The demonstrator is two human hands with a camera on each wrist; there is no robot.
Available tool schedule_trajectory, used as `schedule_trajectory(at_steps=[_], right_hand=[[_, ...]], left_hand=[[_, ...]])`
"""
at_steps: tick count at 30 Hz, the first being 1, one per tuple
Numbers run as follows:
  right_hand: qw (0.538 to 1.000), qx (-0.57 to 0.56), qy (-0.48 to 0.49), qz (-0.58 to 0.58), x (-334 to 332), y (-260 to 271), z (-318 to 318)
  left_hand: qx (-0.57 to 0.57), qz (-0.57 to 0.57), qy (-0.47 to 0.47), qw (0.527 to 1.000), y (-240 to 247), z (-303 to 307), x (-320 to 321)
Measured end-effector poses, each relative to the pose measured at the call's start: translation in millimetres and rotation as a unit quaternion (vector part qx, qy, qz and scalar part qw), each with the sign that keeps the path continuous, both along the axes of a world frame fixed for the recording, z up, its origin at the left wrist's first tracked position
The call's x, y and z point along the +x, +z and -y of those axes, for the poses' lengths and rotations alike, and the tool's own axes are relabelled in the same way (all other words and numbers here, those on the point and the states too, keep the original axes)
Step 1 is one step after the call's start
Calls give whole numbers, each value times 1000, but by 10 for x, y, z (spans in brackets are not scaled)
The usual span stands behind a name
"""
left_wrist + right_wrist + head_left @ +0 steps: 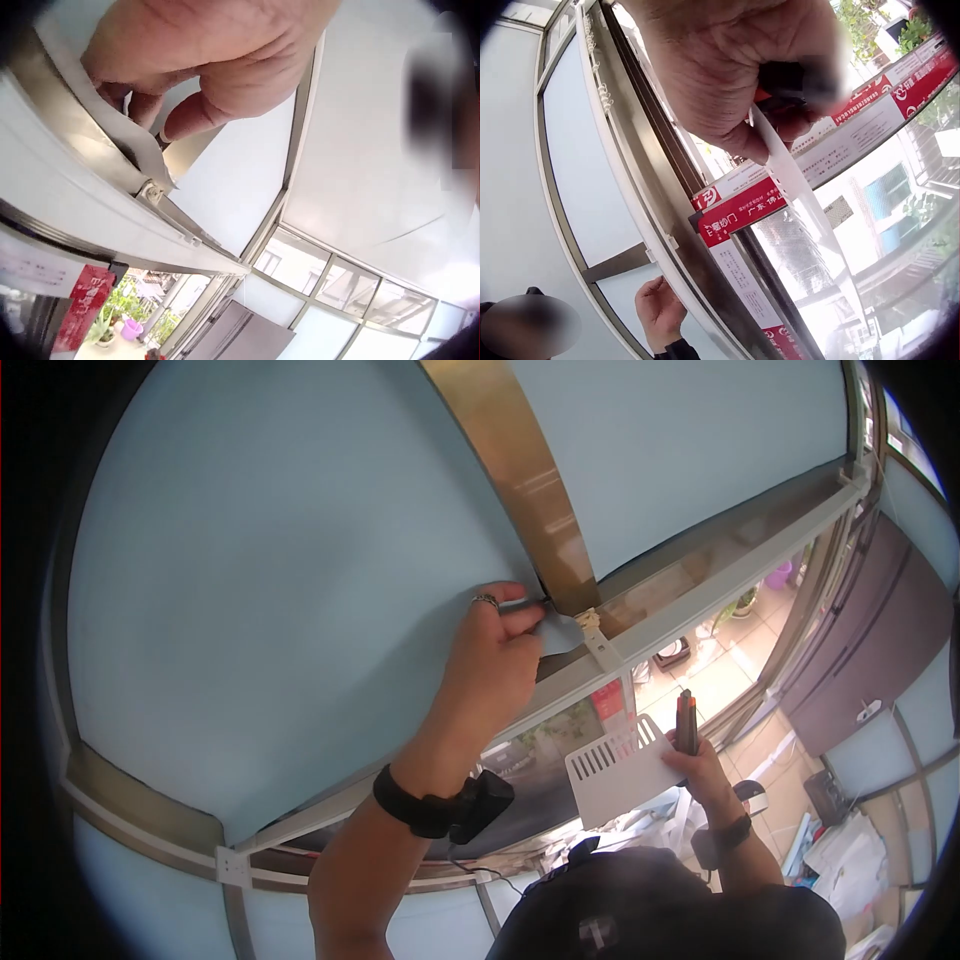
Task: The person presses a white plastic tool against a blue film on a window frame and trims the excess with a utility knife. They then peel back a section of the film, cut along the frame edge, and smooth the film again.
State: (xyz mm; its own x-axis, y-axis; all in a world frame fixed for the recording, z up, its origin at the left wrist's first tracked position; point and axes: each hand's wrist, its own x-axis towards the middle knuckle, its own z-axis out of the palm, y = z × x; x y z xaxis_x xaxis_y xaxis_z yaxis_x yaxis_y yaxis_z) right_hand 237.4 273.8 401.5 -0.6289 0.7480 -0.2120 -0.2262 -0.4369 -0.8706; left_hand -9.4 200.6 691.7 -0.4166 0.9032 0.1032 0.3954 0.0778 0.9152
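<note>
Up at the ceiling, my left hand [498, 650] is at the edge of a light-blue film [260, 580], beside a gold metal strip [530, 470]. Its bent fingers and thumb pinch the film near the strip's lower end; the fingertips are partly hidden. In the left wrist view, a loose greyish edge of the film [112, 120] curls away from the metal frame. Lower down, my right hand [708, 768] grips a black and orange utility knife [686, 722] together with a thin white slotted plate [622, 778]. The plate appears nearly edge-on in the right wrist view.
A white curtain rail [730, 575] runs just below the ceiling panels. Beneath it is a glass door frame with red and white tape [739, 206]. A dark door panel [870, 630] is at the right, with white bags [848, 865] on the floor below.
</note>
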Motion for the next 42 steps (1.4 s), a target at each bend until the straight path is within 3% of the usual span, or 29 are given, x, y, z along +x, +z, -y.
schedule_trajectory(at_steps=[4, 6, 10, 12, 14, 16, 20, 23, 30, 32, 36, 39, 41, 42], right_hand=[[1000, -4, 4, 8, -80, 48, -36], [1000, 11, 8, -6, -102, 37, -36], [1000, 20, 22, 5, -149, 30, -49], [999, 19, 23, 21, -170, 28, -32], [999, 33, 12, 17, -213, 48, 22], [999, 42, -2, 14, -159, 61, 53], [999, 25, -5, 42, -80, -48, 107], [998, 17, -33, 42, 109, -37, 104], [993, 59, -77, 65, 143, -86, 151], [995, 56, -64, 53, 109, -77, 121], [996, 50, -64, 43, 17, 67, 201], [994, 57, -81, 49, 2, 7, 208], [994, 57, -76, 57, 12, 27, 237], [994, 57, -70, 63, 26, 31, 243]], left_hand=[[-13, 82, -13, 996, 85, 39, 20], [-34, -33, -22, 999, 87, -18, 19], [-25, -112, -20, 993, -7, -38, -34], [15, -238, -110, 965, -98, 47, -62], [52, -217, -97, 970, -69, 124, -143], [7, -208, -41, 977, 224, 235, -138], [-50, -142, -30, 988, 303, 317, -246], [-58, -192, -77, 977, 260, 147, -200], [-46, -220, -81, 971, 103, 72, -200], [5, -153, -126, 980, -9, 57, -323], [-19, -102, -110, 988, 354, 289, -261], [-59, -159, -111, 979, 557, 436, -304], [-70, -289, -58, 953, 676, 572, -347], [-68, -286, -60, 954, 707, 607, -382]])
